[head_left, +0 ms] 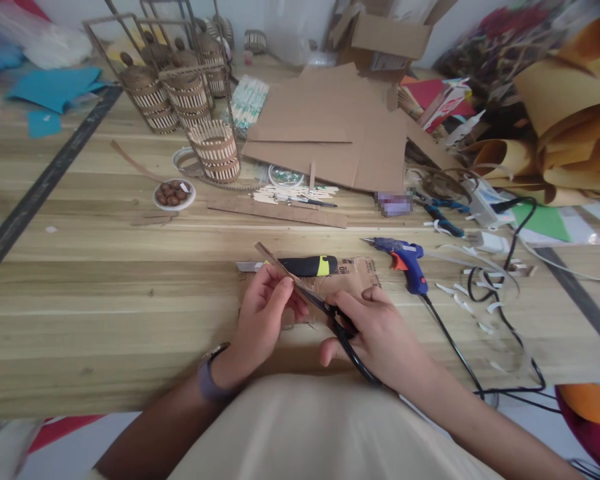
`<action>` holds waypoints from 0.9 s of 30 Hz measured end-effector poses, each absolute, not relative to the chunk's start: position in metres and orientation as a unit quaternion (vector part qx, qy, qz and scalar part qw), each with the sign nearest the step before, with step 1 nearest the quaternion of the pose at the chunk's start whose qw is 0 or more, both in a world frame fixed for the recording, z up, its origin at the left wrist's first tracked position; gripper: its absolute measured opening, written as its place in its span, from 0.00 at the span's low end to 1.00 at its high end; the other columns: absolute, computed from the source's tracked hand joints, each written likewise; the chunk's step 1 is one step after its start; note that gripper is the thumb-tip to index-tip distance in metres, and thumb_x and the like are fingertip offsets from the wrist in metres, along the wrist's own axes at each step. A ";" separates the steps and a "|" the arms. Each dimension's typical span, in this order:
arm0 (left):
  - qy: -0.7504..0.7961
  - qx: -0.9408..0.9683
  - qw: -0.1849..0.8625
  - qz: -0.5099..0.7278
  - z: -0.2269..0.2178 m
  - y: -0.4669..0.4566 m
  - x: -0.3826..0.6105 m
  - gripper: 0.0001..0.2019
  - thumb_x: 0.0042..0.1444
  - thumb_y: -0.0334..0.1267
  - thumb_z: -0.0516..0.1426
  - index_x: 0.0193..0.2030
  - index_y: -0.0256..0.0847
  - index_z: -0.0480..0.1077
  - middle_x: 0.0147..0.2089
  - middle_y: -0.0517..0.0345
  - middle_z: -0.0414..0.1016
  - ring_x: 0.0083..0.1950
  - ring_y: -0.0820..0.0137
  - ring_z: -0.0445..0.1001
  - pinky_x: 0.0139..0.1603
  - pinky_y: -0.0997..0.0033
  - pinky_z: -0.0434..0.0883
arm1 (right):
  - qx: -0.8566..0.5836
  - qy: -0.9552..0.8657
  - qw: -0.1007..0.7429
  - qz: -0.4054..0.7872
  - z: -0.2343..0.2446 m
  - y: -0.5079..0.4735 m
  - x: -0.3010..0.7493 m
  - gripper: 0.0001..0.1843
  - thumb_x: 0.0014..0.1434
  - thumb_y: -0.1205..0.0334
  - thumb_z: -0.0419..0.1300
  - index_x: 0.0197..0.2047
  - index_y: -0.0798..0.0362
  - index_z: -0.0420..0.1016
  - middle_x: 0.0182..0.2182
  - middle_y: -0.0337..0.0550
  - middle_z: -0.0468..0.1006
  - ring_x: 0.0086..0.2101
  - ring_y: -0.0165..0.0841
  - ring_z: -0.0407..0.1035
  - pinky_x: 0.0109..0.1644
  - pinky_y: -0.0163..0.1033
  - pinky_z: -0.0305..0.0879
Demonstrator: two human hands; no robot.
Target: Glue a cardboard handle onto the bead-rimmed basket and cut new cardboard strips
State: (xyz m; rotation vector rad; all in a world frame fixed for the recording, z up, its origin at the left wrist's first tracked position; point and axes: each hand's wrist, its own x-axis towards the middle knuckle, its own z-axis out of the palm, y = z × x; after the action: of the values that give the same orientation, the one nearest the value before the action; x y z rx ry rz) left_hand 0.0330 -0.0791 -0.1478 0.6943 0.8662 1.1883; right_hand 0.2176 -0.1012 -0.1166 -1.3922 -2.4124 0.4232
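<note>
My left hand [267,310], a watch on its wrist, pinches a narrow brown cardboard strip [269,256] between thumb and fingers. Black-handled scissors [353,350] are gripped in my right hand [380,333], and their blades meet the lower end of the strip beside my left thumb. Whether the blades are closed on the strip I cannot tell. Just beyond both hands lies a black and yellow utility knife [305,267] with its blade pointing left. It rests partly on a piece of printed brown cardboard [355,273], which my hands partly cover.
A blue glue gun [405,260] with its cord lies to the right, near white scraps and pliers [443,220]. Farther back are cardboard sheets [325,127], a stick basket [215,150], lantern-like models [150,97] and a bowl of brown round pieces [174,195].
</note>
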 end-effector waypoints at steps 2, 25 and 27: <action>0.375 0.303 0.699 0.528 -0.148 -0.080 0.034 0.17 0.56 0.51 0.66 0.33 0.41 0.68 0.25 0.62 0.75 0.23 0.75 0.71 0.23 0.76 0.69 | -0.489 -0.845 0.153 0.154 -0.115 -0.101 0.219 0.27 0.62 0.32 0.57 0.32 0.50 0.65 0.22 0.35 0.76 0.22 0.31 0.69 0.36 0.39 0.57; 0.372 0.274 0.722 0.516 -0.149 -0.083 0.035 0.17 0.55 0.51 0.68 0.33 0.41 0.68 0.27 0.63 0.75 0.28 0.74 0.74 0.30 0.75 0.72 | -0.496 -0.849 0.127 0.130 -0.109 -0.095 0.221 0.28 0.60 0.30 0.58 0.37 0.49 0.65 0.23 0.35 0.79 0.23 0.34 0.72 0.36 0.41 0.56; 0.366 0.267 0.731 0.510 -0.150 -0.083 0.036 0.18 0.54 0.51 0.68 0.33 0.41 0.68 0.26 0.63 0.76 0.27 0.74 0.74 0.30 0.75 0.72 | -0.494 -0.850 0.126 0.132 -0.110 -0.094 0.218 0.27 0.61 0.31 0.57 0.37 0.49 0.65 0.24 0.36 0.79 0.24 0.35 0.73 0.37 0.41 0.56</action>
State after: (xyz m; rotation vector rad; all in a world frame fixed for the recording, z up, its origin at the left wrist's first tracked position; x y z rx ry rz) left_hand 0.0360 -0.0830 -0.1498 0.5871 0.8060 1.1231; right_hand 0.2181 -0.0945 -0.1096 -1.4382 -2.4759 0.3855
